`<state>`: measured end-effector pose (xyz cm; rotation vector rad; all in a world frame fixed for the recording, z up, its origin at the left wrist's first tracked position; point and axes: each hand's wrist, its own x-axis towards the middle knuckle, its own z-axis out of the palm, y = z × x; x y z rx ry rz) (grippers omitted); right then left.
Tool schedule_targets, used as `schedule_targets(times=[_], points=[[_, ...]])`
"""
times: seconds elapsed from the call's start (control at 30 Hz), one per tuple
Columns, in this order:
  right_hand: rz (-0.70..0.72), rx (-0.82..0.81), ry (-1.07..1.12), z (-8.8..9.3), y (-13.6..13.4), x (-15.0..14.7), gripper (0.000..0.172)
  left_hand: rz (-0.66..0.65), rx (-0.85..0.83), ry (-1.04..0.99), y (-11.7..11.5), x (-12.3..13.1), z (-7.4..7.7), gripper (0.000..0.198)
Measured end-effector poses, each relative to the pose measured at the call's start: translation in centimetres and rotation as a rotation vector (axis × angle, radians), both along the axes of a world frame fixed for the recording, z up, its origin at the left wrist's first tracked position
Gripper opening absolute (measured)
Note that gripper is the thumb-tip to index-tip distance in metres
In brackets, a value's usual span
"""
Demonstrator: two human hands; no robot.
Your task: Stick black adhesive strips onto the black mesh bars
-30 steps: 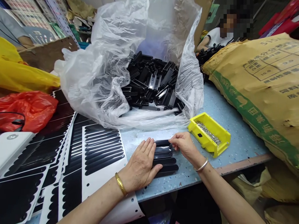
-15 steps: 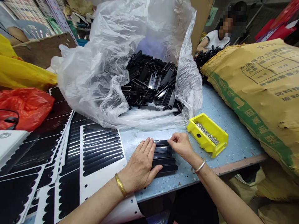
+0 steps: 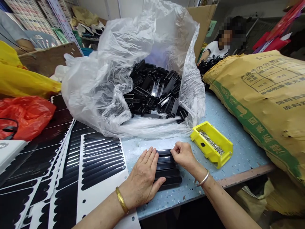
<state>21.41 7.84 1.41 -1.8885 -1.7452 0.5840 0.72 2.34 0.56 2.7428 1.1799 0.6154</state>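
Observation:
A row of long black plastic strips (image 3: 168,170) lies side by side on the blue table near its front edge. My left hand (image 3: 143,179) rests flat on their left ends, fingers stretched out together. My right hand (image 3: 182,155) pinches at the right end of the farthest strip, fingers curled. Both wrists wear bangles.
A big clear plastic bag (image 3: 102,79) full of black plastic parts (image 3: 154,90) stands behind. A yellow bin (image 3: 212,143) of small metal pieces is at the right, beside a large yellow sack (image 3: 267,95). White sheets of black stickers (image 3: 100,159) lie left. Another person (image 3: 216,47) sits beyond.
Both hands stay on the strips; the right fingers shift slightly left along the top strip. The camera has tilted up a little, so everything sits lower in the picture.

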Motion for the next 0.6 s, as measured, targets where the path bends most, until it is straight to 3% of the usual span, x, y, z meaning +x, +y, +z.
schedule_targets(times=[0.37, 0.6], points=[[-0.017, 0.071, 0.216, 1.2, -0.8, 0.1, 0.018, 0.005, -0.007, 0.010, -0.1, 0.1, 0.0, 0.074], [-0.042, -0.113, 0.365, 0.1, 0.1, 0.5, 0.016, -0.001, -0.010, 0.005, -0.1, 0.0, 0.0, 0.074]])
